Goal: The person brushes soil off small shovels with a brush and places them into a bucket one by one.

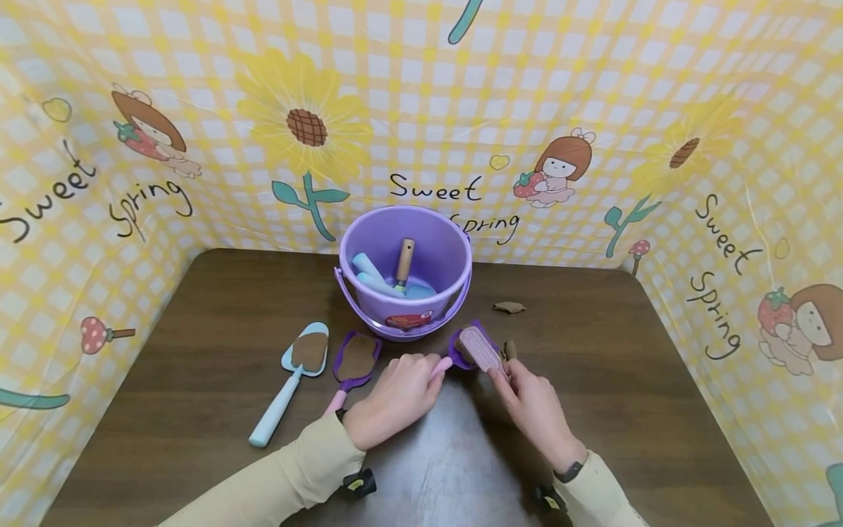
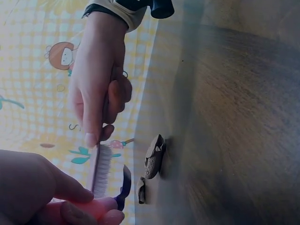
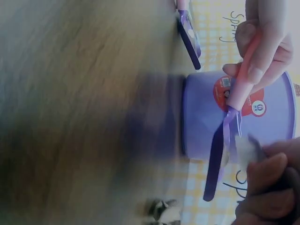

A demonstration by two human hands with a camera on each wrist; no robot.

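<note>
My left hand (image 1: 402, 391) grips the pink handle of a small purple toy shovel (image 3: 215, 164), raised above the table in front of the bucket. A pinkish brush (image 1: 479, 348) with pale bristles is held in my right hand (image 1: 536, 410), its handle between thumb and fingers. The brush head overlaps the shovel blade in the head view, with brown material showing beside it. In the left wrist view the bristles (image 2: 102, 171) point toward the blade. The purple bucket (image 1: 431, 238) stands just beyond both hands, holding a wooden-handled tool (image 1: 405, 262) and light-blue tools (image 1: 375, 279).
Left of my left hand lie a light-blue trowel (image 1: 276, 410) and another purple shovel (image 1: 356, 382) with a pink handle, both with brown patches on their blades. Brown leaf-like pieces (image 1: 509, 307) lie right of the bucket. Patterned cloth (image 1: 421, 110) walls the dark wooden table (image 1: 632, 395).
</note>
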